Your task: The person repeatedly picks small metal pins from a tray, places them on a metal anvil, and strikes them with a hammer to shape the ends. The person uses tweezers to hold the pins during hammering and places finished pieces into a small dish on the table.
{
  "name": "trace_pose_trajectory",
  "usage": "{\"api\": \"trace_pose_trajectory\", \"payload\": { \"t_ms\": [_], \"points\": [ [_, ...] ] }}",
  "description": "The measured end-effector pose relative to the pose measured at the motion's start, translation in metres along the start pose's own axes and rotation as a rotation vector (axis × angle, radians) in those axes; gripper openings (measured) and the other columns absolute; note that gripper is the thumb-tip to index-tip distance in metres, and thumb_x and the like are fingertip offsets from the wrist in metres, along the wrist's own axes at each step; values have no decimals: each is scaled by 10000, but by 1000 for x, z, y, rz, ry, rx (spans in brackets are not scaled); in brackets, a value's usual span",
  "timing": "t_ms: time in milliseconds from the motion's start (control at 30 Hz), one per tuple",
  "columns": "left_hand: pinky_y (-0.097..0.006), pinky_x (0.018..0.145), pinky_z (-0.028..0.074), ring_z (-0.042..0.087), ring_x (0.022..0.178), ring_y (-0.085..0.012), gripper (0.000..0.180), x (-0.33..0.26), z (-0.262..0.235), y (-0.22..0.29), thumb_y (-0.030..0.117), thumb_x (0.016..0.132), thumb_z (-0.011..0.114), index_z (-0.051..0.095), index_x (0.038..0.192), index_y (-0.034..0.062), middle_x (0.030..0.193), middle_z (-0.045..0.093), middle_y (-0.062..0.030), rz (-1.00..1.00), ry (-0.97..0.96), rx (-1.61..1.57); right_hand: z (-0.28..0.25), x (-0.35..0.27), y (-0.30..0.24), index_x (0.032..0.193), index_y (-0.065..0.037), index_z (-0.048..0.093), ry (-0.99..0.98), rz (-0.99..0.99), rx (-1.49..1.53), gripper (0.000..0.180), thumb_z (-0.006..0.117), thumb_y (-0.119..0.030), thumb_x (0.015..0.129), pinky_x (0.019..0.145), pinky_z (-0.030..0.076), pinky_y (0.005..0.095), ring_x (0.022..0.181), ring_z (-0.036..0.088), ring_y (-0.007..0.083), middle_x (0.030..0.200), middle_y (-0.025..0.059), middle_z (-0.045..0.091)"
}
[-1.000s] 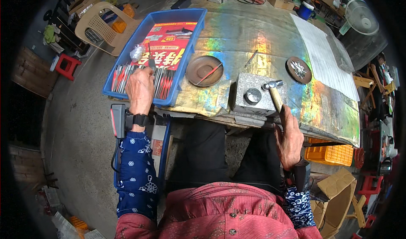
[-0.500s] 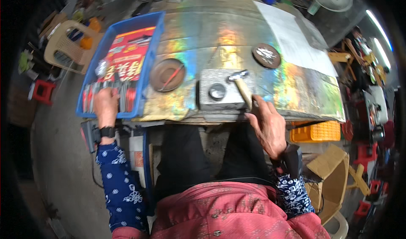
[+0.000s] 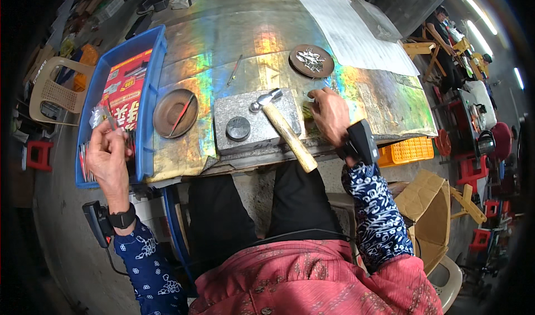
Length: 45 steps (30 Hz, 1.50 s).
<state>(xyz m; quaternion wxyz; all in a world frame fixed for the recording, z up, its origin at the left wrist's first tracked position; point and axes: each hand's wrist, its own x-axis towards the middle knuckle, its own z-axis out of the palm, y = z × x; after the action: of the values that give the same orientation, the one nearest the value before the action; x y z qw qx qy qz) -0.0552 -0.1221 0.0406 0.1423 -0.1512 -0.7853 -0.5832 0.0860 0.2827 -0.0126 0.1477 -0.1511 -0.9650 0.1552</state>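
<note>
My left hand [image 3: 108, 156] is raised over the near end of a blue plastic tray [image 3: 159, 86]. Its thumb and fingers are pinched together around something too small to make out. Thin strips, some red, stand in the tray [image 3: 83, 161] below. My right hand [image 3: 330, 114] rests over the table just right of a grey metal block [image 3: 223, 106], fingers bent and apart, with nothing visible in them. On the block lie a hammer [image 3: 287, 134], its wooden handle jutting past the table's front edge, and a round dark metal disc [image 3: 238, 129].
A brown dish [image 3: 161, 111] holds a red stick-like tool [image 3: 183, 115]. Another brown dish [image 3: 298, 69] carries small silvery pieces. A thin rod [image 3: 234, 71] lies behind the block. White sheeting [image 3: 340, 30] covers the far right. Below are a yellow crate [image 3: 407, 151] and cardboard box [image 3: 426, 214].
My left hand has lifted from the strips in the tray. My right hand has moved forward from beside the hammer handle to the block's right side. The view has shifted.
</note>
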Motion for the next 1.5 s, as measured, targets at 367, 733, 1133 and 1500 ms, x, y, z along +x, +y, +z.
{"api": "trace_pose_trajectory", "payload": {
  "t_ms": [367, 733, 1133, 1500],
  "points": [
    [-179, 533, 469, 610, 646, -68, 114, -26, 78, 43, 3, 904, 630, 629, 1008, -43, 829, 674, -64, -233, -295, -343, 31, 32, 10, 791, -9, 601, 101, -178, -173, 86, 624, -68, 734, 626, 503, 456, 717, 630, 400, 734, 211, 589],
    [-174, 531, 480, 598, 663, -57, 127, -34, 130, 34, 7, 864, 683, 682, 984, -36, 877, 674, -43, -151, -374, -388, 29, 53, 15, 591, -4, 581, -37, -362, -270, 209, 676, -127, 732, 489, 482, 403, 549, 614, 346, 558, 191, 567],
    [-211, 642, 484, 594, 682, -60, 166, -43, 139, 27, -11, 808, 709, 703, 970, -50, 790, 690, -55, 103, -264, -95, -23, 3, -10, 891, 34, 596, -19, -50, 260, 119, 642, -28, 800, 626, 496, 338, 631, 592, 230, 716, 150, 615],
    [-249, 658, 573, 673, 770, -158, 199, -58, 115, 58, 44, 928, 616, 619, 1094, -66, 913, 681, -117, -249, -376, -597, -56, -51, -75, 938, 19, 629, 10, -55, 801, 78, 620, 37, 863, 631, 471, 194, 696, 560, 44, 800, 6, 607]
  ]
}}
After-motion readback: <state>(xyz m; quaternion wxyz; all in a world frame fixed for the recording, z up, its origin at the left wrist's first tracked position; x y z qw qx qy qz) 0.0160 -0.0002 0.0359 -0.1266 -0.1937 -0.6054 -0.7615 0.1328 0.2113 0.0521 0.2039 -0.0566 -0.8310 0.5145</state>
